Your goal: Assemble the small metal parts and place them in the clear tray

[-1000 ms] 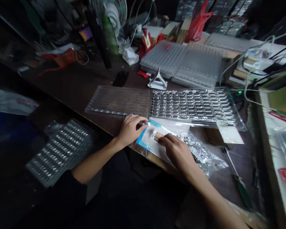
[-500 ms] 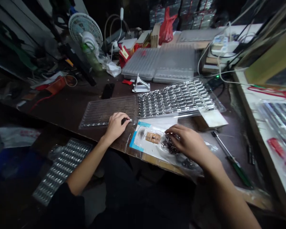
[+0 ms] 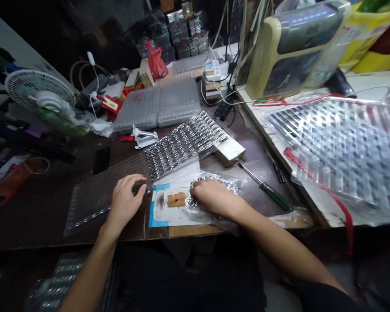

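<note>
My left hand (image 3: 127,196) rests over the right end of a ribbed clear tray (image 3: 94,190), fingers curled round something dark and too small to make out. A row of small metal parts lies along that tray's front edge. My right hand (image 3: 211,196) is closed at a clear plastic bag (image 3: 237,185) of small shiny parts; its fingertips are hidden among them. Between the hands, a small brown block (image 3: 176,199) sits on a white sheet with blue tape (image 3: 159,223). Behind it stands a tray filled with rows of metal cylinders (image 3: 182,145).
A green-handled screwdriver (image 3: 274,196) and a white-topped block (image 3: 230,151) lie to the right. Stacked clear trays (image 3: 178,99), a white stand (image 3: 144,137), a phone (image 3: 102,159) and a fan (image 3: 40,93) are farther back. Wrapped parts (image 3: 344,147) cover the right bench.
The view has swung to the right, showing more of the right bench and a beige machine. My right hand has reached into the bag of parts, its fingers more closed. My left hand stays by the tray.
</note>
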Demonstrator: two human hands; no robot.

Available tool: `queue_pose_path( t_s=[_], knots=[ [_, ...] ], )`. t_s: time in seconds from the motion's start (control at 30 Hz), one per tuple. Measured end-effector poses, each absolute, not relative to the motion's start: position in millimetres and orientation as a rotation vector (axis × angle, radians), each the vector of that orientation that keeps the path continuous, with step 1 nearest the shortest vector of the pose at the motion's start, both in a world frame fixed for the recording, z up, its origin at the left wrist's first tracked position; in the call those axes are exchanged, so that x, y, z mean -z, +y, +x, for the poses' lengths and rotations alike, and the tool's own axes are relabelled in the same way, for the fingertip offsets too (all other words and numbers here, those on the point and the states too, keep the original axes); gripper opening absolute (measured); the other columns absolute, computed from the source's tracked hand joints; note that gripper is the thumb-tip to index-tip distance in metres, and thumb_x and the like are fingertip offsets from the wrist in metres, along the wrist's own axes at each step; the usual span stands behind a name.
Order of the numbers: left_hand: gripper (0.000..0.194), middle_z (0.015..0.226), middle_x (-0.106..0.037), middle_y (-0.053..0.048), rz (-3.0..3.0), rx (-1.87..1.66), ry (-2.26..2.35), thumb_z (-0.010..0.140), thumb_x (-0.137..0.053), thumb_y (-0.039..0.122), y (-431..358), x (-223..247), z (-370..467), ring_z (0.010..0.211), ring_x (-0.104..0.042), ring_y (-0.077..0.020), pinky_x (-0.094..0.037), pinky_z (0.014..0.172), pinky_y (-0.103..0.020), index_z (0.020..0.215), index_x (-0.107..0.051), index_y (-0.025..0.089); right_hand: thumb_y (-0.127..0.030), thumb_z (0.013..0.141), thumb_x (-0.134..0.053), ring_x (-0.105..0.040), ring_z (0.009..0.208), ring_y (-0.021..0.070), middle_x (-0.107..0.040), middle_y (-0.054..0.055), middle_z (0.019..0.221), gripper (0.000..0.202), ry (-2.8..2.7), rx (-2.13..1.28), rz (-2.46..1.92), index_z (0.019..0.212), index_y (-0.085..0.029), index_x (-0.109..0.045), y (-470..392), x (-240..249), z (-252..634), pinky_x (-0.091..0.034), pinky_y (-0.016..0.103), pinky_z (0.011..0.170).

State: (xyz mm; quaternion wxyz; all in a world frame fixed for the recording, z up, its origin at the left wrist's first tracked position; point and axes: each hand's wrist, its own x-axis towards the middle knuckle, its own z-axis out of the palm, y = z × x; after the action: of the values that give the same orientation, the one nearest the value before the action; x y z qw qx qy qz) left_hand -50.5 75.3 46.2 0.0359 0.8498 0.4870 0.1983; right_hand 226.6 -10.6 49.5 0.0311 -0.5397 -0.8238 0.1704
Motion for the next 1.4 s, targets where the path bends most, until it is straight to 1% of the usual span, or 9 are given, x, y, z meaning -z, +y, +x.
queue_pose_path(
  t_s=[0.07, 0.23, 0.3, 0.43, 0.53, 0.67, 0.93, 1.17, 1.4],
  knots=[
    [0.014, 0.112, -0.069, -0.005, 2.613, -0.667, 1.298, 0.091, -0.055, 0.025, 77.8, -59.3, -10.0, 0.109, -0.060, -0.0242, -0.045, 0.099, -0.041, 0.097, -0.067, 0.022, -0.003, 0.081, -0.052, -0.071, 0.083, 0.0249, -0.074, 0.013, 0.092, 0.025, -2.561, -0.542, -1.664, 0.089, -0.014, -0.073, -11.1, -49.9, 225.4, -0.046, 0.030, 0.066],
    [0.012, 0.108, -0.070, -0.003, 2.618, -0.774, 0.841, 0.090, -0.060, 0.021, 101.4, -73.9, 114.6, 0.106, -0.061, -0.0207, -0.044, 0.101, -0.041, 0.092, -0.071, 0.023, -0.011, 0.086, -0.052, -0.071, 0.086, 0.0243, -0.074, 0.014, 0.097, 0.022, -2.567, -0.549, -1.693, 0.096, -0.014, -0.072, -10.5, -50.0, 224.7, -0.048, 0.028, 0.069],
    [0.012, 0.111, -0.069, -0.004, 2.660, -0.778, 0.804, 0.088, -0.063, 0.021, 111.4, -73.2, 155.4, 0.109, -0.058, -0.0223, -0.045, 0.099, -0.041, 0.095, -0.072, 0.022, -0.013, 0.085, -0.055, -0.071, 0.090, 0.0237, -0.074, 0.013, 0.100, 0.021, -2.557, -0.563, -1.670, 0.099, -0.015, -0.071, -10.2, -50.4, 225.6, -0.048, 0.028, 0.071],
    [0.011, 0.113, -0.066, -0.008, 2.799, -0.692, 0.818, 0.084, -0.069, 0.025, 117.7, -71.0, 202.1, 0.112, -0.055, -0.0272, -0.045, 0.096, -0.043, 0.091, -0.074, 0.018, -0.023, 0.085, -0.061, -0.070, 0.093, 0.0234, -0.074, 0.010, 0.105, 0.023, -2.528, -0.602, -1.611, 0.105, -0.020, -0.072, -10.3, -53.0, 226.9, -0.047, 0.026, 0.071],
    [0.013, 0.109, -0.065, -0.010, 2.861, -0.622, 0.875, 0.084, -0.071, 0.028, 115.9, -71.5, 211.6, 0.111, -0.054, -0.0296, -0.045, 0.093, -0.044, 0.086, -0.075, 0.016, -0.022, 0.086, -0.059, -0.071, 0.091, 0.0231, -0.075, 0.008, 0.102, 0.023, -2.538, -0.585, -1.605, 0.103, -0.021, -0.074, -10.8, -54.1, 225.7, -0.046, 0.026, 0.069],
    [0.013, 0.107, -0.066, -0.011, 2.857, -0.576, 0.956, 0.085, -0.069, 0.026, 116.0, -72.8, 211.1, 0.109, -0.054, -0.0301, -0.044, 0.090, -0.042, 0.086, -0.075, 0.015, -0.018, 0.090, -0.052, -0.070, 0.089, 0.0231, -0.074, 0.010, 0.101, 0.023, -2.550, -0.546, -1.598, 0.097, -0.018, -0.074, -11.2, -52.5, 223.6, -0.046, 0.027, 0.070],
    [0.018, 0.107, -0.067, -0.016, 3.059, -0.488, 0.888, 0.090, -0.056, 0.013, 113.7, -74.3, 212.0, 0.107, -0.057, -0.0287, -0.043, 0.086, -0.039, 0.092, -0.073, 0.007, -0.021, 0.091, -0.051, -0.069, 0.094, 0.0211, -0.073, 0.011, 0.108, 0.025, -2.566, -0.637, -1.641, 0.105, -0.018, -0.070, -8.3, -50.3, 221.6, -0.046, 0.026, 0.076],
    [0.026, 0.112, -0.067, -0.013, 3.112, -0.376, 0.840, 0.095, -0.048, 0.018, 121.1, -76.6, 195.9, 0.108, -0.059, -0.0261, -0.044, 0.086, -0.036, 0.097, -0.072, 0.009, -0.021, 0.091, -0.050, -0.067, 0.091, 0.0206, -0.072, 0.011, 0.106, 0.022, -2.534, -0.687, -1.625, 0.101, -0.018, -0.069, -5.4, -46.2, 219.4, -0.044, 0.026, 0.075],
    [0.019, 0.112, -0.067, -0.011, 3.018, -0.385, 0.788, 0.088, -0.056, 0.016, 126.6, -73.8, 191.0, 0.108, -0.060, -0.0268, -0.047, 0.088, -0.037, 0.092, -0.074, 0.014, -0.018, 0.090, -0.052, -0.065, 0.085, 0.0182, -0.072, 0.008, 0.100, 0.017, -2.516, -0.668, -1.593, 0.096, -0.018, -0.068, -5.2, -44.0, 219.7, -0.042, 0.025, 0.072]
  ],
)
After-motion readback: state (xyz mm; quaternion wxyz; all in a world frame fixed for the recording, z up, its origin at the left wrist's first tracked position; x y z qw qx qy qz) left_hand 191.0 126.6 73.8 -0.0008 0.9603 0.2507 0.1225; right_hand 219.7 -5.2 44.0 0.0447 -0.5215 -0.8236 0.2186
